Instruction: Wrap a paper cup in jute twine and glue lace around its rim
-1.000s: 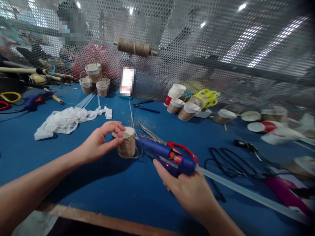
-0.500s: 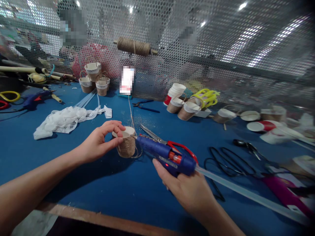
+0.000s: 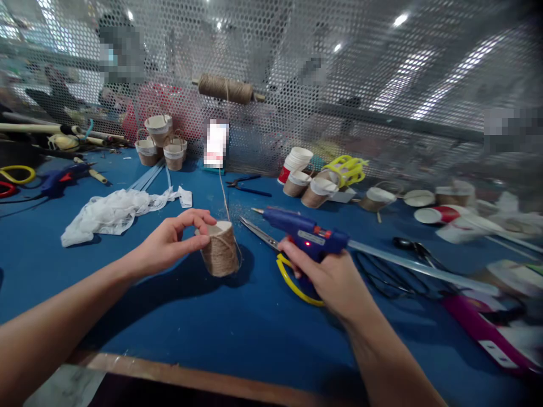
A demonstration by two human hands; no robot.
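My left hand (image 3: 184,240) pinches the rim of a small paper cup (image 3: 219,251) wrapped in brown twine. From the cup a strand of twine (image 3: 223,195) runs up toward a spool (image 3: 225,89) on the mesh wall. In my right hand (image 3: 328,274) is a blue hot glue gun (image 3: 307,232), its red light lit and its nozzle pointing left, apart from the cup. A long clear glue stick (image 3: 394,259) sticks out of its back. Scissors (image 3: 263,234) with a yellow handle lie under the gun, partly hidden by my right hand.
White lace ribbon (image 3: 114,215) lies at left. Pliers (image 3: 248,185) rest behind the cup. Finished small baskets (image 3: 159,135) stand at the back left, more cups (image 3: 314,186) at the back right. A black cable (image 3: 382,282) and a purple power strip (image 3: 479,328) lie at right.
My right hand has drawn the glue gun up and right, away from the cup. The cup has turned and tilted slightly in my left hand. The yellow scissor handle has come into view.
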